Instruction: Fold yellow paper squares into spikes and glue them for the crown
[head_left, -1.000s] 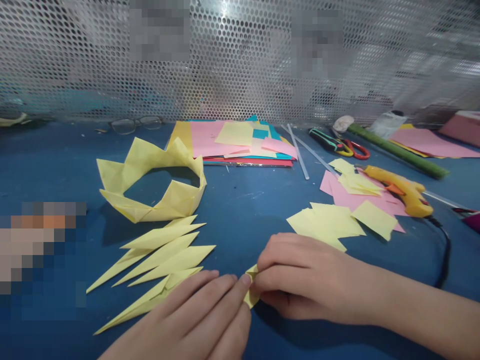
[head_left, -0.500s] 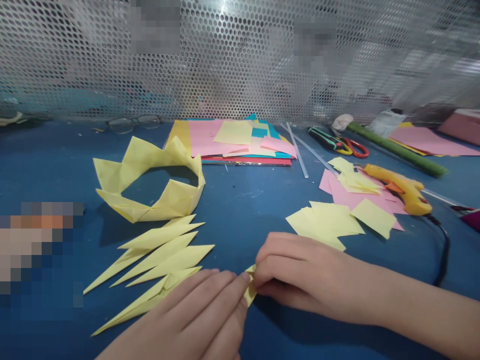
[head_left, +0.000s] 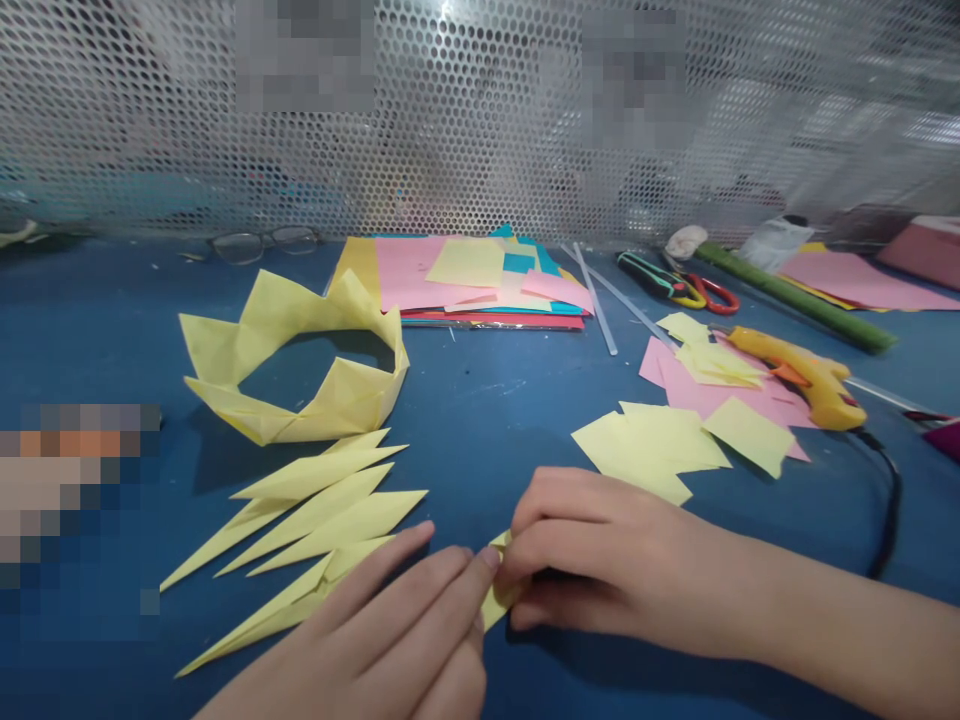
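A small piece of folded yellow paper (head_left: 496, 604) lies at the front middle, mostly hidden by my hands. On its left side, my left hand (head_left: 397, 630) grips it near the index fingertip, the outer finger raised and apart. My right hand (head_left: 592, 550) has its bent fingers closed on the paper's right side. Just left of my left hand are several pointed folded yellow paper pieces (head_left: 330, 525), lying in a slanted row. Behind them stands a ring of folded yellow paper (head_left: 364, 400) shaped like a crown.
Yellow paper squares (head_left: 652, 440) and a yellow glue gun (head_left: 802, 370) on pink paper lie at right. Farther back are stacked coloured paper (head_left: 409, 275), glue sticks (head_left: 596, 300), scissors (head_left: 712, 293), a green roll (head_left: 795, 300) and glasses (head_left: 240, 247). Another person's blurred hand (head_left: 52, 480) is at left.
My left hand's outer finger has lifted and spread from the others. The right hand's fingers have opened slightly and shifted along the paper, showing more of it. The view has moved slightly.
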